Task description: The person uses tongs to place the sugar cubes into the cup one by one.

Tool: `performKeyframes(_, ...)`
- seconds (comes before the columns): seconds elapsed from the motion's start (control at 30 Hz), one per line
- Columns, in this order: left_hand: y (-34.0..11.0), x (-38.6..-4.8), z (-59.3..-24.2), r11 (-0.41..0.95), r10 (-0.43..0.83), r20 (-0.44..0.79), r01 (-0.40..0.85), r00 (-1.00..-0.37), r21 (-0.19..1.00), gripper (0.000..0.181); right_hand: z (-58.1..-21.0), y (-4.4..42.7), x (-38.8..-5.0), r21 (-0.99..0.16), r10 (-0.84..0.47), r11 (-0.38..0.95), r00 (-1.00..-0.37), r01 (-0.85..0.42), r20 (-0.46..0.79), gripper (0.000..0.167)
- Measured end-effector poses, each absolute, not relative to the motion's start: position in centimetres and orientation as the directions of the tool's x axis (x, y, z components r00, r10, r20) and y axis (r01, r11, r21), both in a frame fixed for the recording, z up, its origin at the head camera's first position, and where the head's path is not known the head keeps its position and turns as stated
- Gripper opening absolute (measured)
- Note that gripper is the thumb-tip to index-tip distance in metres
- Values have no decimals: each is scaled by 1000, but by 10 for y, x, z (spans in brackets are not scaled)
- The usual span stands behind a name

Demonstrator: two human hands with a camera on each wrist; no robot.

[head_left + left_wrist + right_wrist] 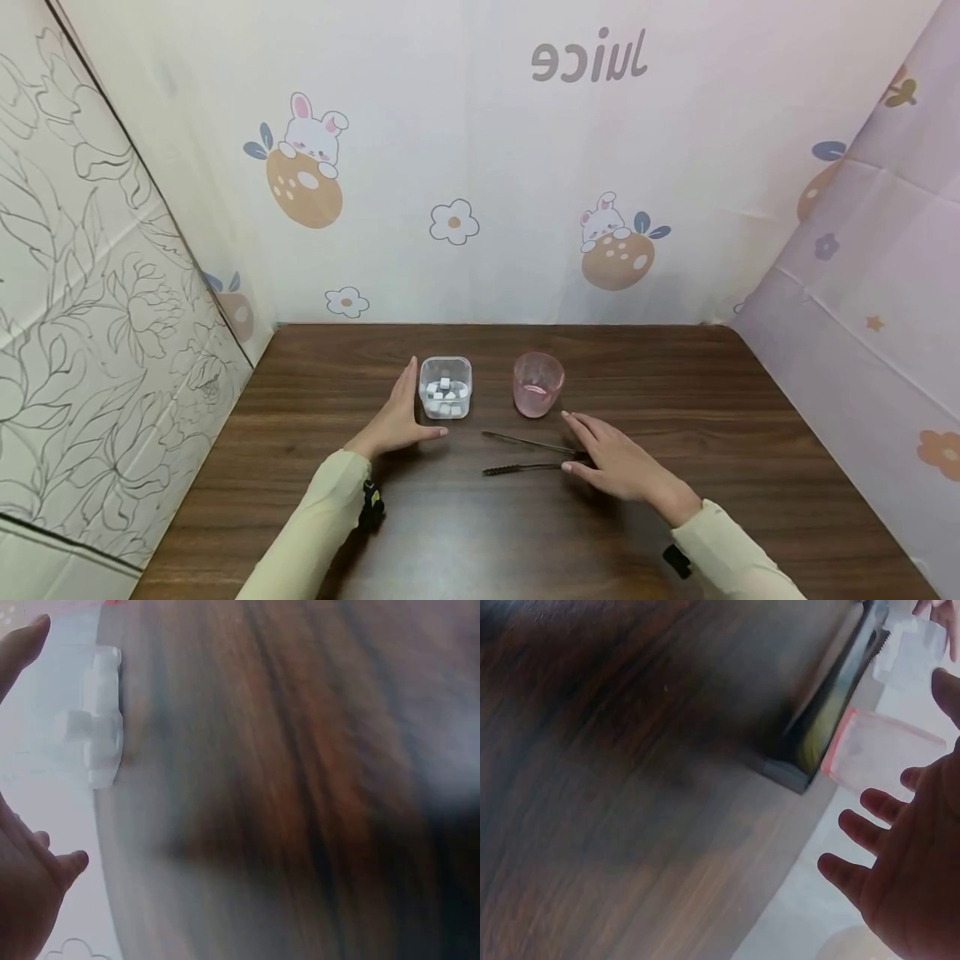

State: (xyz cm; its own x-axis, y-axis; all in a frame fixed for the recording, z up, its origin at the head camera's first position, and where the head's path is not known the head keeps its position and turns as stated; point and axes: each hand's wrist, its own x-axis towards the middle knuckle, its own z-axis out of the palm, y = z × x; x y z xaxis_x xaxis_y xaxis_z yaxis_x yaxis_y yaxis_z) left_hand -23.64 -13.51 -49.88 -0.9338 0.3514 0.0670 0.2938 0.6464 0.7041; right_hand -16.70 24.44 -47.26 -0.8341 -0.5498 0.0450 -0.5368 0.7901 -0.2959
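Observation:
A clear square container (446,364) holding several small white cubes (447,399) stands on the table. My left hand (397,419) is beside it, fingers straight along its left side and thumb spread in front; whether the skin touches the plastic I cannot tell. Dark metal tongs (525,442) lie with their arms spread and tips pointing left. Over their joined end hovers my right hand (621,460), its fingers and thumb apart; the right wrist view shows the tongs (825,724) on the table, outside the fingers. A pink translucent cup (537,392) stands just behind the tongs.
The dark wooden table (465,533) ends at a back wall covered by a printed curtain (465,150). A flower-patterned panel (112,275) borders the left side, and another curtain (862,333) hangs on the right.

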Motion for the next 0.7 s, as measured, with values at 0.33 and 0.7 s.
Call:
performKeyframes(0.33, -124, -255, -514, 458, 268, 90, 209, -959, 864, 134, -472, 226, -170, -252, -550, 814, -834, -523, -46, 71)
performKeyframes(0.7, -115, -264, -529, 275, 185, 147, 195, -972, 942, 130, -480, 222, -176, -206, -584, 800, -810, -563, -53, 60)
